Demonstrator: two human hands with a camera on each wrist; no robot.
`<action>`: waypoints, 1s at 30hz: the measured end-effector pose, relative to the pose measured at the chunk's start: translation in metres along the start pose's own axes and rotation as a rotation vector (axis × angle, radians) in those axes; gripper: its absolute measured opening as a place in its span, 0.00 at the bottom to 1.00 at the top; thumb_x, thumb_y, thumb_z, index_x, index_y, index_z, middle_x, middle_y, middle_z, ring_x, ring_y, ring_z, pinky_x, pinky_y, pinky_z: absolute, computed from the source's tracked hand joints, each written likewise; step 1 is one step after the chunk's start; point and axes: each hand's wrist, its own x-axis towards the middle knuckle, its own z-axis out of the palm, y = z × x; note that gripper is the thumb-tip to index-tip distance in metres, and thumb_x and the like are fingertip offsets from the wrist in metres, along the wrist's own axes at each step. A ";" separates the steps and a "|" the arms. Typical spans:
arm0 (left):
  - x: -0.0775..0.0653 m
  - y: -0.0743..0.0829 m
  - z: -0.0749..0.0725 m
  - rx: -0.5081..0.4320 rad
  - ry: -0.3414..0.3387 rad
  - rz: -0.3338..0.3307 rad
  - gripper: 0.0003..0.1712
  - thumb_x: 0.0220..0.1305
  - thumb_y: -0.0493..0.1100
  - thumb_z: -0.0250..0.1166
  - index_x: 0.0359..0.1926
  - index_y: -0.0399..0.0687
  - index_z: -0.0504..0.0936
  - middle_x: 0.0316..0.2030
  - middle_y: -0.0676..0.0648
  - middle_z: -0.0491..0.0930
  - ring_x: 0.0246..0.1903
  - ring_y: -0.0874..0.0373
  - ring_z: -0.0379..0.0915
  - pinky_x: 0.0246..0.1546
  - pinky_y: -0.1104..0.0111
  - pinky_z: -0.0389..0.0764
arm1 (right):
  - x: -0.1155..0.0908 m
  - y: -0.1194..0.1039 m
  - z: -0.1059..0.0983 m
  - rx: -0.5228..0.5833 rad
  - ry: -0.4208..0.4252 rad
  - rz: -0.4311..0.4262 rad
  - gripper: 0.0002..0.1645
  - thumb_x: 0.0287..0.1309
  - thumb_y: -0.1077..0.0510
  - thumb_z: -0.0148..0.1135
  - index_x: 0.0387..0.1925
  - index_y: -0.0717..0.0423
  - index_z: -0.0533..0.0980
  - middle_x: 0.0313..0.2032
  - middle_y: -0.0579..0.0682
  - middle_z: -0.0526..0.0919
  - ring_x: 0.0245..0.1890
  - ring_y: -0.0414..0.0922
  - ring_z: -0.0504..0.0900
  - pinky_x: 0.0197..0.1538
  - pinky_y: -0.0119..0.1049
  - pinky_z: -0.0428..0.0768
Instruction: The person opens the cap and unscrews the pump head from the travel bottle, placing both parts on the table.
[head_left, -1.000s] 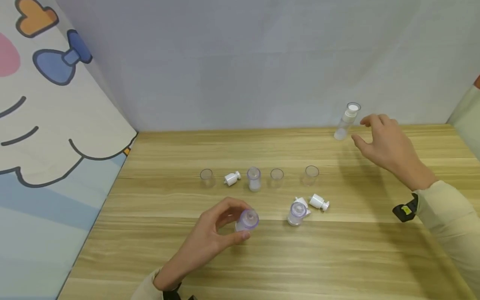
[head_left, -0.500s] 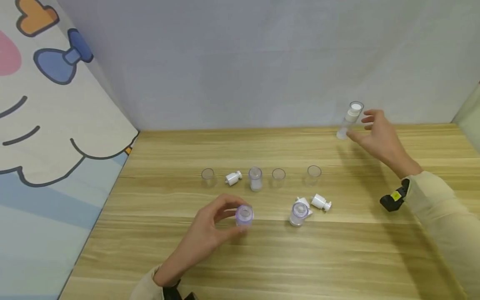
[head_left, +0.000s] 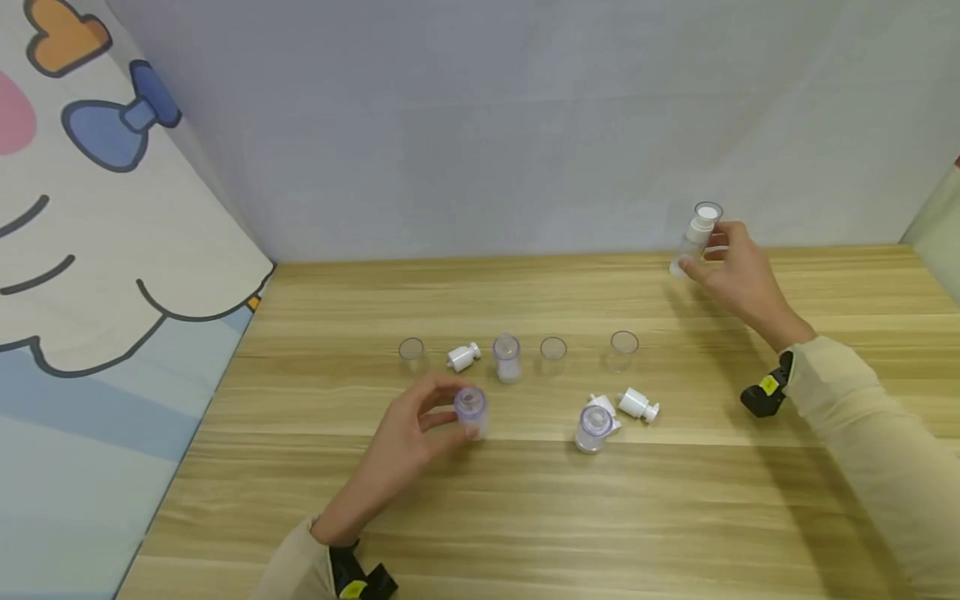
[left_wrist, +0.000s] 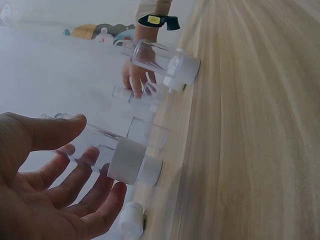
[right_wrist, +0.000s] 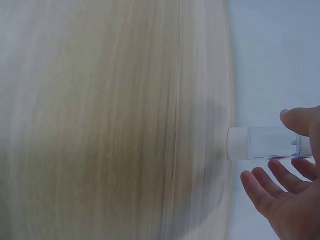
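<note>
L hand (head_left: 408,437) holding pumpless btl. (head_left: 473,407) betw. thumb & fingers; R hand (head_left: 742,277) curved about one seemingly finished btl. (head_left: 697,236), grip unclear; loose pumps (head_left: 463,357) past L fingertips apparently left to fit.

Tally, ten items at the worktop (head_left: 360,517):
Clear pumpless bottles (head_left: 474,407) (head_left: 507,367) (head_left: 591,435), 3; loose white pump heads (head_left: 462,357) (head_left: 603,402) (head_left: 637,404), 3; loose clear caps (head_left: 413,358) (head_left: 553,357) (head_left: 622,355), 3; capped pump bottle (head_left: 698,232), 1.

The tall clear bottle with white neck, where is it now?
In the head view, the bottle stands at the right back of the wooden table, with the right hand around it.
</note>
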 end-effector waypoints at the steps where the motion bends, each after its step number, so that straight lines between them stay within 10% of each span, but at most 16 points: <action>1: 0.001 -0.001 -0.001 -0.002 0.006 -0.014 0.28 0.61 0.30 0.73 0.61 0.39 0.76 0.59 0.38 0.80 0.64 0.42 0.76 0.62 0.64 0.83 | 0.000 0.000 0.001 -0.002 0.003 0.001 0.48 0.73 0.50 0.61 0.78 0.70 0.48 0.70 0.77 0.65 0.68 0.72 0.69 0.64 0.68 0.74; 30: 0.012 -0.020 -0.005 -0.008 0.072 -0.117 0.28 0.61 0.24 0.70 0.61 0.33 0.73 0.62 0.33 0.77 0.66 0.40 0.75 0.65 0.64 0.81 | 0.000 0.003 0.005 0.057 0.073 0.036 0.41 0.75 0.55 0.59 0.75 0.71 0.52 0.70 0.74 0.67 0.68 0.69 0.72 0.66 0.61 0.76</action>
